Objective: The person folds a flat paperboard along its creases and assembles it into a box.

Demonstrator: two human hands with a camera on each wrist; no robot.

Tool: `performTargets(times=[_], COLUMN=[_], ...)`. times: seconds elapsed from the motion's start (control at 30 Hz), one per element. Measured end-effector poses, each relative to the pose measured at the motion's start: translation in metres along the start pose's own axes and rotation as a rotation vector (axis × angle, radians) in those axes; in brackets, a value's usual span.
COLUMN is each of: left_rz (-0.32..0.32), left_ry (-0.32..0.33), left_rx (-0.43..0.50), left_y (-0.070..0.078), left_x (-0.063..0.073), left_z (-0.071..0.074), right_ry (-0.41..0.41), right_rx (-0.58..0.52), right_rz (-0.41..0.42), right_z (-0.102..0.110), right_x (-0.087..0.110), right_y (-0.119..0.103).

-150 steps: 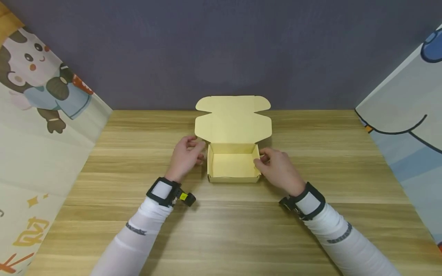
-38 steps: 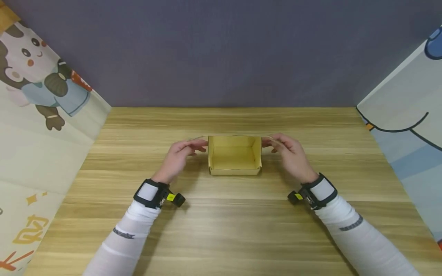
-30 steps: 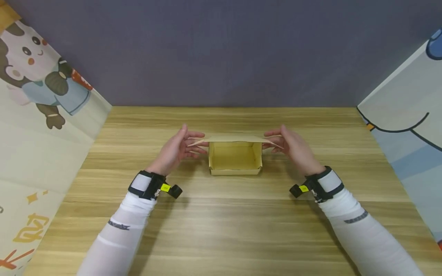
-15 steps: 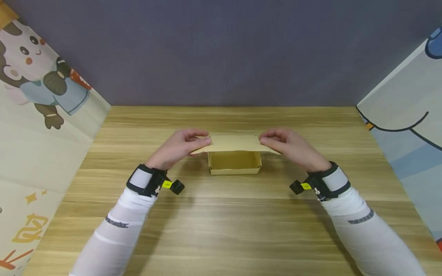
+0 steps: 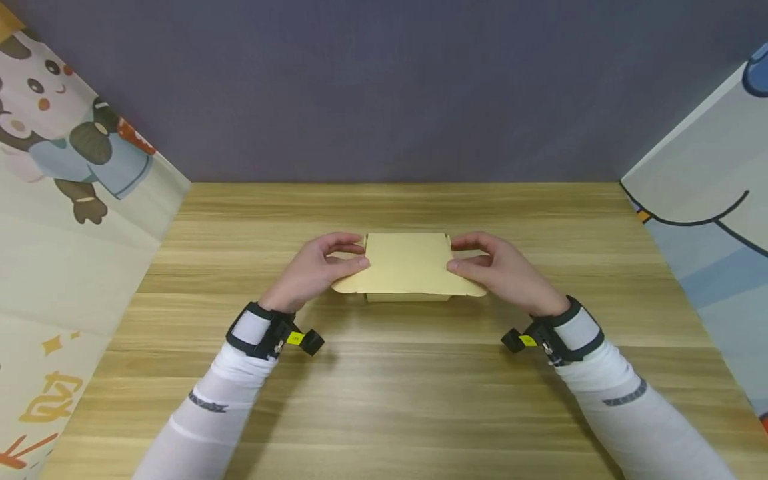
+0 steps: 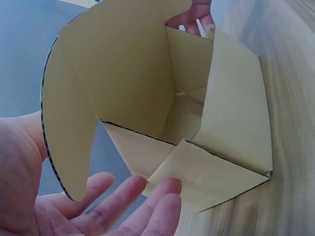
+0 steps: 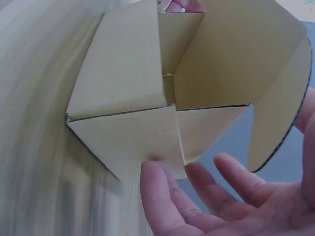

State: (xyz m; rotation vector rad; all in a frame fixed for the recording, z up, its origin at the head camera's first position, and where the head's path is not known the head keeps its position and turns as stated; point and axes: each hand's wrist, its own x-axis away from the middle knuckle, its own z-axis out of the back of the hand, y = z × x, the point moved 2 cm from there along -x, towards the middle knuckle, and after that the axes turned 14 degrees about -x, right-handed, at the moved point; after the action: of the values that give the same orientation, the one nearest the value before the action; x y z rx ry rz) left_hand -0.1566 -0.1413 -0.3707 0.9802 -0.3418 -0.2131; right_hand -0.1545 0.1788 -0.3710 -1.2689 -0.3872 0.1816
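Observation:
A small yellowish cardboard box (image 5: 407, 264) stands on the table, its lid swung forward over the top. The lid's front flap (image 6: 69, 123), with rounded ears, sticks out past the front wall (image 7: 120, 64). In the wrist views a gap shows between lid and front wall. My left hand (image 5: 309, 270) holds the lid's left side, thumb on top and fingertips at the side wall (image 6: 211, 177). On the other side my right hand (image 5: 510, 273) does the same, its fingertips touching the right side wall (image 7: 128, 142). The head view hides the box's inside.
The wooden table (image 5: 408, 400) runs back to a dark grey-blue wall (image 5: 390, 93). Printed cloth panels with cartoon figures flank it, the left panel (image 5: 54, 267) and the right panel (image 5: 696, 193). Each wrist wears a black strap with a small camera.
The lid stood upright behind the box and has swung forward and down over it. Both hands moved from beside the box onto the lid's sides, thumbs now on top.

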Motion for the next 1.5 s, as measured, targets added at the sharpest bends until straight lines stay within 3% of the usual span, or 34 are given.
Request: performTargets(times=[0.3, 0.43, 0.77, 1.3, 1.5], left_rz=[0.059, 0.058, 0.029, -0.007, -0.040], left_ry=[-0.063, -0.062, -0.010, 0.067, 0.160], left_rx=[-0.046, -0.053, -0.083, -0.042, -0.043], left_y=[-0.009, -0.014, -0.020, -0.031, -0.033], left_x=[0.003, 0.004, 0.008, 0.006, 0.013], left_z=[-0.005, -0.010, -0.018, -0.031, -0.036], right_ry=[-0.042, -0.049, -0.021, 0.027, 0.047], right_rx=[0.012, 0.022, 0.017, 0.014, -0.028], right_rz=[-0.021, -0.021, 0.007, 0.017, 0.054], right_z=[-0.003, -0.005, -0.011, -0.016, -0.021], right_x=[0.003, 0.003, 0.002, 0.006, 0.010], right_y=[0.008, 0.013, 0.024, 0.032, 0.037])
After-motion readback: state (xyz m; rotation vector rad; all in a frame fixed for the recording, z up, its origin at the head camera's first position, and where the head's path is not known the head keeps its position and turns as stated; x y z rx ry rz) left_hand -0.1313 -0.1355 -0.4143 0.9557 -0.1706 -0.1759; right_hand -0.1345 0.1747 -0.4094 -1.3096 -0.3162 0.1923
